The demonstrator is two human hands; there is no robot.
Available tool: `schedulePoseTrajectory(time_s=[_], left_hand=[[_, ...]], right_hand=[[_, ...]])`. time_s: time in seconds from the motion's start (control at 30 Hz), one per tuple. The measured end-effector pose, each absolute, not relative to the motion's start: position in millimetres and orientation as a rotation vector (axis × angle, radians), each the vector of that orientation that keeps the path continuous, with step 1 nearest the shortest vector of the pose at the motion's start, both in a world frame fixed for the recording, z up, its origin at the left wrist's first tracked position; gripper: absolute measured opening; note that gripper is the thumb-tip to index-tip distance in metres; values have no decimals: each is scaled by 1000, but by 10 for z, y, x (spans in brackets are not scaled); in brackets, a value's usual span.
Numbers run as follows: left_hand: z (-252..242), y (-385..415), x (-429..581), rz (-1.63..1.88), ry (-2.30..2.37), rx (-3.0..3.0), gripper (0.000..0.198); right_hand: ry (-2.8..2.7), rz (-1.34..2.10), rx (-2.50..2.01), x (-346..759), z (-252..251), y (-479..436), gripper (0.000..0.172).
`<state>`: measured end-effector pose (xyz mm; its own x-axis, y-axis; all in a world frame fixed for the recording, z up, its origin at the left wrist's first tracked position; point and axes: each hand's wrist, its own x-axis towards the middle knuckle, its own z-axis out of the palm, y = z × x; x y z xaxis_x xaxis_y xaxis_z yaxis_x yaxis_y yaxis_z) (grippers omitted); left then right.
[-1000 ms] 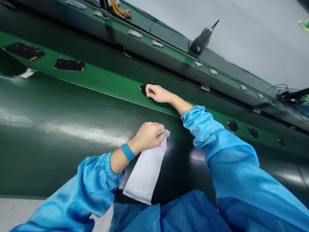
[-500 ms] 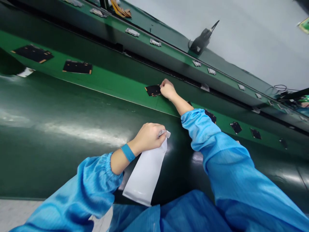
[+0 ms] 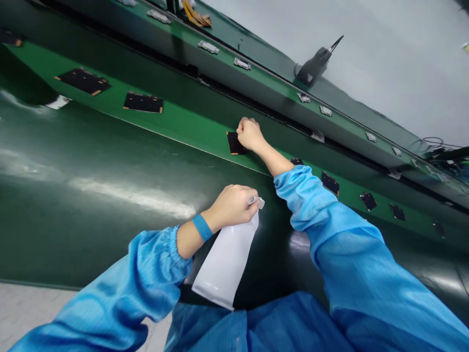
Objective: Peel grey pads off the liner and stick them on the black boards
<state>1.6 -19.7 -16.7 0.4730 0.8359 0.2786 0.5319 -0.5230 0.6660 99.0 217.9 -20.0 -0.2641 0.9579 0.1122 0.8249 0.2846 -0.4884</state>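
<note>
My left hand (image 3: 236,205), wearing a blue wristband (image 3: 202,228), is closed on the upper end of a long white strip (image 3: 227,261). A small curled translucent end (image 3: 259,202) pokes out beyond the fingers, while the strip hangs toward my lap. Farther out, my right hand (image 3: 249,134) has its fingers curled over a black circuit board (image 3: 234,143) on the green belt (image 3: 190,134). Orange corners show on the board's left side; its right part and my fingertips are hidden by the hand.
Two more black boards (image 3: 83,81) (image 3: 143,102) lie leftward on the belt; several others (image 3: 367,201) lie rightward. Small grey metal parts (image 3: 242,63) line the raised ledge behind. Beyond it stands a black holder (image 3: 313,66) with a pointed tool. A dark green work surface (image 3: 110,161) lies nearer me.
The board under my right hand has turned, its orange corners now squarely on the left. The other boards have shifted rightward in view. My left hand still grips the strip.
</note>
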Motion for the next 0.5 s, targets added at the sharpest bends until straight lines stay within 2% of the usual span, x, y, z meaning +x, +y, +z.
schedulePoseTrajectory(time_s=[0.1,0.3,0.37,0.5], left_hand=[[-174,-202,22,809,1122,2231,23],[-149,-181,10,824,1141,2238,24],[-142,-182,11,813,1144,2237,23],[-144,-191,16,793,1144,2236,21]], right_hand=[[-2237,427,-1679,924,-244,2131,21],[-2395,691,-1099,849,-136,2080,22],[-2353,742,-1154,889,-37,2030,21],[-2310,1065,-1331,962,128,1908,18]])
